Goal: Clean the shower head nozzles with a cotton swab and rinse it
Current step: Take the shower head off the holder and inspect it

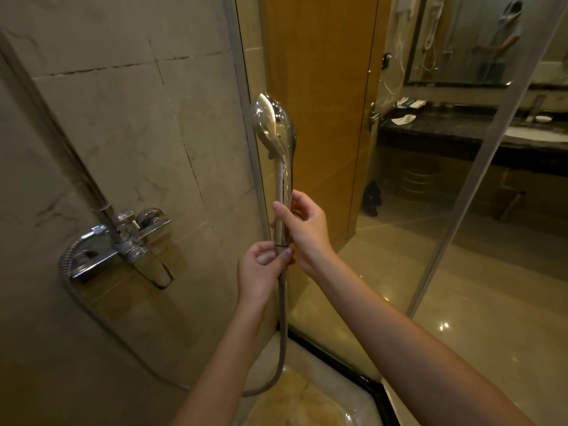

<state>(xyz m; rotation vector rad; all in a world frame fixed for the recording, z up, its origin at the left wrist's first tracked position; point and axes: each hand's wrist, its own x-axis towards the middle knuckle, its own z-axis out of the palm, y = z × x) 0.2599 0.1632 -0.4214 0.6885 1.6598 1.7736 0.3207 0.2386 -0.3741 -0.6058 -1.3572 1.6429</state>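
Head view, the only one supplied. Finds the shower head [273,127] held upright just in front of the glass panel [399,241], chrome back toward the camera, nozzle face turned away and not open to inspection. Records the right hand [302,229] wrapped round the lower handle, fingers curled, gripping it. Records the left hand [259,272] just below, thumb and fingers pinching the hose [282,318] at its joint with the handle. Sees no cotton swab in either hand or anywhere nearby, and no water running. Judges the task at an early stage: head in hand, nozzles apparently not yet swabbed, rinse outstanding; cannot tell the condition of the nozzles. Suspects work on the hose joint, but cannot confirm. Turning to the room: notes a beige tiled wall [123,118] on the left with dark, cracked grout lines, a chrome mixer valve [123,244] fixed to it, and the hose looping from there down toward the shower tray [292,401]. Beyond the glass, notes a wooden door [316,103], a glossy floor [461,302], a dark counter [430,130] carrying small white items, and a mirror [461,41] above it reflecting a person.
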